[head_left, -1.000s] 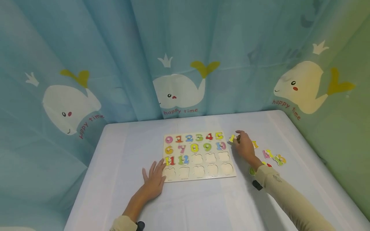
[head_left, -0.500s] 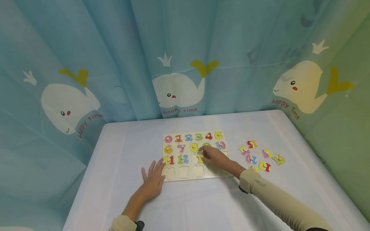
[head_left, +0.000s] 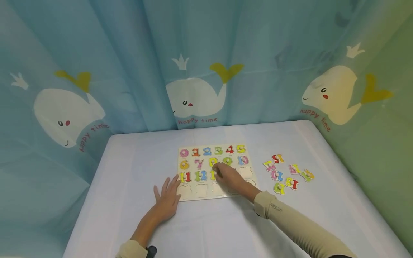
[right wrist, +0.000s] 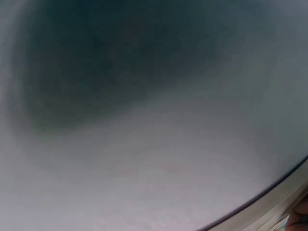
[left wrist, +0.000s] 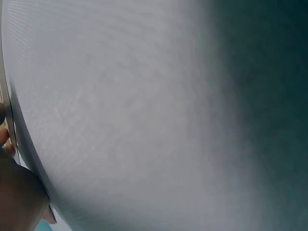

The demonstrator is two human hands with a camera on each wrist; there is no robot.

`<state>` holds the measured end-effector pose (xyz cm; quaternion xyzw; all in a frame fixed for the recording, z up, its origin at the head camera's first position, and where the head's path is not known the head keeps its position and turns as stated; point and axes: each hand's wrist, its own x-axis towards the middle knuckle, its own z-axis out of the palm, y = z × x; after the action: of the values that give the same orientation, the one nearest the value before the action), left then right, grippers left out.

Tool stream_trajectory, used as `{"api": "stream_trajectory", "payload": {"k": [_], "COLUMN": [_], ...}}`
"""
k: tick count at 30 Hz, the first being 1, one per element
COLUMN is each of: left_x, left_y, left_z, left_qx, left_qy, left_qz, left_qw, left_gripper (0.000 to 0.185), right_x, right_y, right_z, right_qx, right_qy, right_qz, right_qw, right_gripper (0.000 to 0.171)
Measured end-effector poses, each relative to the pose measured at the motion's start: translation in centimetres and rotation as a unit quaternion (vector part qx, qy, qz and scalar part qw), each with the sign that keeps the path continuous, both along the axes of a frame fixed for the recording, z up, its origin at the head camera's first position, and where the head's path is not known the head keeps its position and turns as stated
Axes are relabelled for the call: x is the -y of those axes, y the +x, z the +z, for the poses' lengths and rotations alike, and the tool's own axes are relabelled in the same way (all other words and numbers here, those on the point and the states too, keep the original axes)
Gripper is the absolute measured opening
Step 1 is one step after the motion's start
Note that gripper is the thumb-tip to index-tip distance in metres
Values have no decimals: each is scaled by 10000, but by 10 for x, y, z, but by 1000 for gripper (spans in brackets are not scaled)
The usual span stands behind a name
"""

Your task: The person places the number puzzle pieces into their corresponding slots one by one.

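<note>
Fingers of the right hand (head_left: 228, 179) pinched a yellow number piece (head_left: 213, 175) directly over the puzzle board's (head_left: 190, 195) third-row slot beside 12, while the left hand (head_left: 166, 200) lay flat at the board's near-left corner.

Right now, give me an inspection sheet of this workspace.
Surface: table under a pale cloth.
Job's things: number board, 0 to 12 seated, bottom slots bare; a yellow piece at the slot after 12.
Clutter: loose numbers right of the board.
Hands: left hand flat at the board's near left corner; right hand on the yellow piece, grip hidden.
Cables: nothing seen.
Surroundings: whale-print curtain behind and beside the table.
</note>
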<state>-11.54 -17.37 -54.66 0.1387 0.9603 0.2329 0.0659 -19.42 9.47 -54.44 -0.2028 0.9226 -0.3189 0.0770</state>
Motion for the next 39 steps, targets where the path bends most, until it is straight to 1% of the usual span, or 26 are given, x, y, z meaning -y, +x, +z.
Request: {"api": "stream_trajectory", "payload": {"k": [3, 7, 10, 13, 16, 18, 20, 23, 25, 27, 29, 31, 33, 35, 37, 39], "left_x": [2, 2, 2, 2, 1, 2, 2, 2, 1, 1, 1, 1, 2, 1, 1, 1], "left_y": [1, 1, 1, -1, -1, -1, 0, 2, 5, 6, 8, 9, 9, 8, 7, 6], "left_z": [0, 0, 0, 1, 2, 2, 2, 1, 0, -2, -4, -5, -5, -3, -1, 0], "left_qx": [-6, 44, -10, -81, -152, -161, -154, -158, -183, -166, -144, -73, -70, -102, -136, -165], "left_qy": [-2, -27, -31, -49, -33, -31, -21, 9, 44, 37, 24, -35, -32, 15, 33, 40], "left_qz": [-20, -41, -39, -49, -75, -88, -89, -76, -58, -40, -20, 0, 7, 11, 0, -19], "left_qw": [10000, 10000, 10000, 9999, 9999, 9998, 9998, 9998, 9998, 9998, 9999, 10000, 10000, 9999, 9999, 9999], "left_gripper": [51, 51, 51, 51, 50, 50, 50, 50, 49, 50, 50, 51, 51, 51, 51, 51], "right_x": [1, -4, -9, -15, -23, -29, -37, -50, -60, -71, -83, -95, -110, -125, -140, -154], "right_y": [1, 1, 0, -2, -3, -3, -2, -2, -3, -6, -8, -10, -12, -13, -13, -13], "right_z": [-1, -3, -2, 0, 3, 4, 5, 3, 1, -1, -2, -3, -2, 1, 4, 7], "right_qx": [22, 346, 519, 481, 361, 312, 333, 245, -4, -345, -703, -894, -972, -986, -957, -868], "right_qy": [-135, -458, -630, -668, -657, -700, -755, -792, -735, -614, -459, -328, -265, -229, -275, -280], "right_qz": [-20, -32, 25, 74, -10, -135, -287, -483, -641, -875, -1230, -1599, -1921, -2130, -2160, -2083], "right_qw": [9999, 9983, 9967, 9966, 9972, 9970, 9962, 9954, 9952, 9937, 9889, 9825, 9762, 9718, 9713, 9738], "right_gripper": [33, 39, 44, 48, 48, 47, 45, 42, 38, 34, 31, 30, 30, 30, 30, 30]}}
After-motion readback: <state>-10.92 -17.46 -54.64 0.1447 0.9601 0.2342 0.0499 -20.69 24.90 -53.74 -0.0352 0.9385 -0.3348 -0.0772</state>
